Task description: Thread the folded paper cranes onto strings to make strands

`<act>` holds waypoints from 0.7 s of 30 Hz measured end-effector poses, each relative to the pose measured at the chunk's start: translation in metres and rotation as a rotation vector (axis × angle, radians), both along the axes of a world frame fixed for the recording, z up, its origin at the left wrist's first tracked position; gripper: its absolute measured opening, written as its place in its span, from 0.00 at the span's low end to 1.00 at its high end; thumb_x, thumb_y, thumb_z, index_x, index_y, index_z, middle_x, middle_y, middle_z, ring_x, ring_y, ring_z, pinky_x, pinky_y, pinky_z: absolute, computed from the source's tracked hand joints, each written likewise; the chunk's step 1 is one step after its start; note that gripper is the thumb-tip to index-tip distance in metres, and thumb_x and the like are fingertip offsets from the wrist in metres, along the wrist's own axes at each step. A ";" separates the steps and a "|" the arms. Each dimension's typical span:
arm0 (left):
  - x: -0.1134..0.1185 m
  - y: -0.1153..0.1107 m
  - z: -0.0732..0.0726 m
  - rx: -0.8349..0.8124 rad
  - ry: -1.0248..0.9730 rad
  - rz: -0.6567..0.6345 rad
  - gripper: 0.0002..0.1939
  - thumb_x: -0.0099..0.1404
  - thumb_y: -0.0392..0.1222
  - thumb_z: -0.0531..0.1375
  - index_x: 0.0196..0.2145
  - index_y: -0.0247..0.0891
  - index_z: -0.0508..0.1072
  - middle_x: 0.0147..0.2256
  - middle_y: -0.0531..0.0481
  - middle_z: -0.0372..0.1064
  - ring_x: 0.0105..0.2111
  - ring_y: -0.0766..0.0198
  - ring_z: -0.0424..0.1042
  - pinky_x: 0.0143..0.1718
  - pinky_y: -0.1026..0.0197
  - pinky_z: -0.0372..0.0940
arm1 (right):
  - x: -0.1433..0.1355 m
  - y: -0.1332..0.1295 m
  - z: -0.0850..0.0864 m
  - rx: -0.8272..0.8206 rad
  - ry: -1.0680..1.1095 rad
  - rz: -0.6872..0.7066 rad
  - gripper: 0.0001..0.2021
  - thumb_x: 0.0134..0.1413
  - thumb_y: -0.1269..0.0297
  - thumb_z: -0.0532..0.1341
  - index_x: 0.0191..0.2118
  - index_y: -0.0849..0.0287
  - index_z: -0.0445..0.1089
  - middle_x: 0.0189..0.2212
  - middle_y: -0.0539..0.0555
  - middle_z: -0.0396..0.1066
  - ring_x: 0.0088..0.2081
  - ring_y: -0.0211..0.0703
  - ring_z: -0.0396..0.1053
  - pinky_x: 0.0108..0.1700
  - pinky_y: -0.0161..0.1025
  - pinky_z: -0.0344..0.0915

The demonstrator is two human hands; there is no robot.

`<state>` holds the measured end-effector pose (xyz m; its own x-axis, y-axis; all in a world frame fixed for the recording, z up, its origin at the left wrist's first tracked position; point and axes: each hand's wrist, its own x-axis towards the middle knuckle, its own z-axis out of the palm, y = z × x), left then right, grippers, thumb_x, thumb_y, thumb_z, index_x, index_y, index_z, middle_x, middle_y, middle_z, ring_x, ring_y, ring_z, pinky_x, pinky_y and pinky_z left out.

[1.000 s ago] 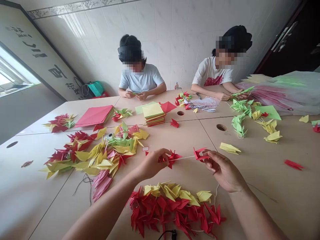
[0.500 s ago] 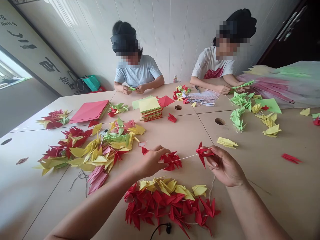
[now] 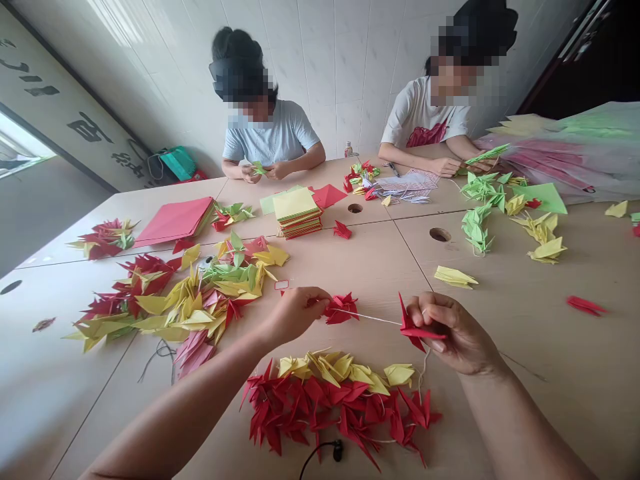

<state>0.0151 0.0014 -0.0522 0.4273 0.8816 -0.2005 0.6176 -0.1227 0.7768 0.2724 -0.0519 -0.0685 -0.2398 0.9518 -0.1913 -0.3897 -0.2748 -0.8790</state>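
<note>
Between the thumb and fingers of my right hand (image 3: 457, 330) is a red paper crane (image 3: 414, 328). A white string (image 3: 370, 317) runs from it leftward to a cluster of red cranes (image 3: 341, 309). My left hand (image 3: 303, 310) is closed at the left side of that cluster, fingertips pinched together; what they grip is too small to tell. Below the hands lie several strung red cranes (image 3: 320, 407) with yellow cranes (image 3: 340, 370) along their upper edge.
Mixed folded cranes (image 3: 190, 300) are heaped at the left. Behind stand red paper sheets (image 3: 175, 220) and a square paper stack (image 3: 297, 212). Two people (image 3: 270, 137) (image 3: 430, 120) sit across the table (image 3: 500, 333). A black earphone (image 3: 337, 450) lies at the front.
My left hand has closed its fingers and turned. The red crane in my right hand has tilted and shifted slightly right and down. The whole view has shifted a little.
</note>
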 end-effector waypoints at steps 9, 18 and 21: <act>-0.003 0.000 0.000 0.029 -0.073 0.228 0.09 0.60 0.42 0.53 0.30 0.35 0.70 0.21 0.52 0.68 0.22 0.67 0.68 0.24 0.66 0.60 | -0.019 0.000 -0.007 0.178 -0.489 0.212 0.13 0.55 0.56 0.58 0.28 0.61 0.65 0.22 0.49 0.61 0.25 0.34 0.59 0.29 0.33 0.60; 0.033 -0.017 -0.014 0.146 -0.173 0.023 0.04 0.58 0.34 0.54 0.29 0.36 0.70 0.29 0.51 0.68 0.29 0.67 0.67 0.30 0.66 0.64 | -0.052 0.000 -0.026 0.267 -0.657 0.098 0.15 0.55 0.54 0.58 0.38 0.61 0.70 0.33 0.54 0.71 0.35 0.42 0.67 0.37 0.35 0.62; 0.038 -0.022 -0.014 0.063 -0.271 -0.049 0.05 0.59 0.33 0.54 0.29 0.36 0.69 0.30 0.50 0.67 0.29 0.68 0.68 0.30 0.66 0.65 | -0.053 0.001 -0.029 0.268 -0.695 0.034 0.14 0.55 0.54 0.57 0.36 0.61 0.71 0.29 0.53 0.70 0.32 0.41 0.66 0.34 0.35 0.61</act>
<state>0.0534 -0.0207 -0.0660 0.5001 0.8658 -0.0181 0.3805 -0.2009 0.9027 0.2190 -0.0505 -0.0973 -0.1788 0.9813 -0.0719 0.2858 -0.0181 -0.9581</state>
